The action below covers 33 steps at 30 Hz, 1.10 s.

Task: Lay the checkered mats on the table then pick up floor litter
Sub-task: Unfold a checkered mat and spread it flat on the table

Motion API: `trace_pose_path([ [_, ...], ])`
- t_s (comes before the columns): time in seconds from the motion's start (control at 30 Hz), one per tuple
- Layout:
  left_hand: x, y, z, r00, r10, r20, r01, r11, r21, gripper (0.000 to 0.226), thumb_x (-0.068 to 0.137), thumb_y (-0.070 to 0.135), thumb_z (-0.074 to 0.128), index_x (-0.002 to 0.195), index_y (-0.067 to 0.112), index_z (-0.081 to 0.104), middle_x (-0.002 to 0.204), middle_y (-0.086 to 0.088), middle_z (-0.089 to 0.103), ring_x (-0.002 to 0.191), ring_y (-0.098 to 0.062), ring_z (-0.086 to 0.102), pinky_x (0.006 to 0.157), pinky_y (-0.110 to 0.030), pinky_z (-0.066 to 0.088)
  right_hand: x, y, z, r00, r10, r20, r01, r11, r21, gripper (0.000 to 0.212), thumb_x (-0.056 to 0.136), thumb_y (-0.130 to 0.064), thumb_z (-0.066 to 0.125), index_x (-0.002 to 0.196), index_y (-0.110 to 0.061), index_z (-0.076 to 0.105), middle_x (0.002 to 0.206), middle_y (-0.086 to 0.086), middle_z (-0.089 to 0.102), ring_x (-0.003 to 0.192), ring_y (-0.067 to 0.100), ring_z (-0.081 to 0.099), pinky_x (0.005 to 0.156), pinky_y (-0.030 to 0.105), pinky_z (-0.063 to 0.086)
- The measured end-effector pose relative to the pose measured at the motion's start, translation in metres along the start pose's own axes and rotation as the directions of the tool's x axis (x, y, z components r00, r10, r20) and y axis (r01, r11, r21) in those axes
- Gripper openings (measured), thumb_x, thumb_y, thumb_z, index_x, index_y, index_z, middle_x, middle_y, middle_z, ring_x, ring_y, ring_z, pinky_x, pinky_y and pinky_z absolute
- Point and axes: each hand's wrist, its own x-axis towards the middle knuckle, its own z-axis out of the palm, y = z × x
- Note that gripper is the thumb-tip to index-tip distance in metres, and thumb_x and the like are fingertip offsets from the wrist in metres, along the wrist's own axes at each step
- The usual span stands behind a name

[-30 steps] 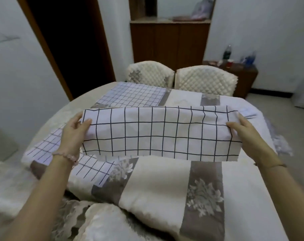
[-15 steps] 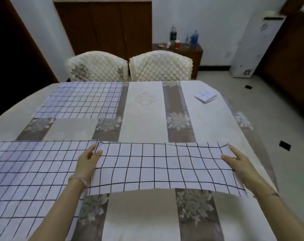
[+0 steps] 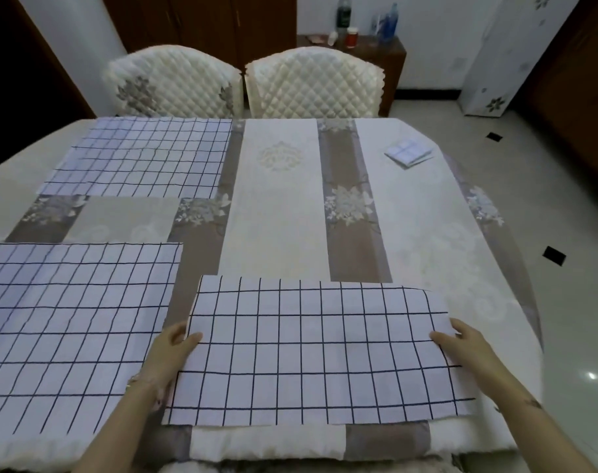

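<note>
A table (image 3: 277,216) covered with a cream and brown flowered cloth is seen from above. Three checkered mats are spread on it. The far mat (image 3: 144,158) is laid at the back left, in front of the left chair (image 3: 174,87). The left mat (image 3: 69,329) is laid at the near left. The near mat (image 3: 318,353) lies almost flat just beside it, at the table's near edge, with a strip of cloth between the two. A folded mat (image 3: 408,152) is set at the far right corner, well apart from the others.

A second chair (image 3: 314,83) is placed beside the first, both quilted and white. Behind them a dark wardrobe (image 3: 205,22) and a low side table (image 3: 389,52) carrying bottles (image 3: 343,15) are seen against the wall. On the pale tiled floor (image 3: 564,319) to the right, two dark scraps of litter (image 3: 554,255) are scattered, well apart.

The near mat is held at both short edges. Its left edge is pinched by the left hand (image 3: 169,353), the thumb laid on top and the fingers tucked beneath. Its right edge is gripped by the right hand (image 3: 461,346), the thumb likewise pressed on the top face. Both forearms are stretched forward over the table's near edge.
</note>
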Motion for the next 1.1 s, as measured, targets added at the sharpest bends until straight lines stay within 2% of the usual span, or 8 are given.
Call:
trace_pose_path([
  [0.17,-0.005,-0.008,-0.004,1.0,-0.022,-0.003,0.022,0.993,0.119,0.018,0.088,0.02,0.062,0.104,0.015,0.053,0.078,0.002,0.049,0.069,-0.01,0.046,0.062,-0.021,0.038,0.0,0.002,-0.001,1.0,0.011,0.025,-0.01,0.999,-0.033,0.015,0.086,-0.018,0.064,0.099,-0.011,0.067,0.09,0.008,0.072,0.079,0.02,0.068,0.06,0.027,0.049],
  [0.27,0.002,-0.001,-0.007,0.999,-0.041,-0.003,0.041,0.993,0.108,0.022,0.087,0.023,0.063,0.106,0.013,0.056,0.09,-0.005,0.059,0.082,-0.019,0.055,0.073,-0.028,0.044,0.006,-0.006,-0.002,1.0,0.009,-0.011,-0.009,1.0,0.001,0.024,0.086,-0.032,0.065,0.097,-0.01,0.068,0.093,0.02,0.064,0.089,0.019,0.063,0.07,0.028,0.049],
  [0.43,0.028,0.028,-0.009,0.996,-0.064,-0.066,0.063,0.998,-0.013,0.032,0.088,0.02,0.061,0.116,0.005,0.059,0.11,-0.016,0.062,0.104,-0.034,0.059,0.096,-0.045,0.048,0.031,-0.034,-0.002,0.989,0.092,-0.118,-0.078,0.99,0.117,0.033,0.083,-0.041,0.066,0.069,-0.013,0.058,0.054,-0.001,0.049,0.053,0.019,0.041,0.058,0.025,0.033],
  [0.53,0.04,0.043,-0.006,0.994,-0.089,-0.055,0.086,0.995,-0.053,0.032,0.088,0.018,0.062,0.115,0.001,0.061,0.107,-0.016,0.062,0.096,-0.03,0.057,0.088,-0.036,0.047,0.043,-0.048,0.001,0.991,0.074,-0.108,-0.053,0.982,0.183,0.027,0.083,-0.031,0.069,0.086,-0.004,0.067,0.068,0.009,0.06,0.06,0.023,0.054,0.055,0.025,0.04],
  [0.63,0.046,0.064,-0.004,0.996,-0.016,-0.082,0.012,0.998,-0.054,0.028,0.088,0.016,0.062,0.11,-0.001,0.063,0.107,-0.015,0.062,0.096,-0.025,0.054,0.09,-0.035,0.043,0.047,-0.065,0.0,0.996,-0.025,-0.09,0.044,0.976,0.214,0.034,0.085,-0.022,0.068,0.109,0.001,0.065,0.101,0.017,0.066,0.093,0.029,0.061,0.065,0.027,0.045],
  [0.83,0.044,0.12,-0.032,0.963,0.176,-0.206,-0.222,0.948,-0.227,0.012,0.088,0.017,0.062,0.098,0.012,0.061,0.079,-0.004,0.055,0.083,-0.021,0.049,0.062,-0.028,0.042,0.038,-0.118,-0.031,0.958,-0.233,-0.166,0.27,0.927,0.259,0.037,0.086,-0.022,0.065,0.089,0.013,0.056,0.083,0.01,0.046,0.078,0.022,0.041,0.072,0.035,0.031],
  [0.97,0.03,0.135,-0.048,0.943,0.262,-0.205,-0.312,0.912,-0.267,0.013,0.088,0.016,0.061,0.099,0.009,0.063,0.085,-0.006,0.057,0.078,-0.018,0.053,0.065,-0.027,0.045,0.029,-0.129,-0.047,0.94,-0.286,-0.188,0.331,0.9,0.285,0.05,0.083,-0.024,0.066,0.101,0.019,0.049,0.09,0.008,0.049,0.083,0.02,0.044,0.074,0.037,0.032],
  [1.1,0.014,0.124,-0.052,0.965,0.239,-0.109,-0.261,0.911,-0.319,0.015,0.09,0.008,0.057,0.104,0.003,0.061,0.086,-0.006,0.061,0.08,-0.017,0.056,0.066,-0.025,0.05,0.019,-0.114,-0.047,0.947,-0.258,-0.192,0.305,0.91,0.279,0.027,0.085,-0.02,0.066,0.096,0.004,0.066,0.085,0.008,0.057,0.079,0.02,0.05,0.071,0.035,0.039],
])
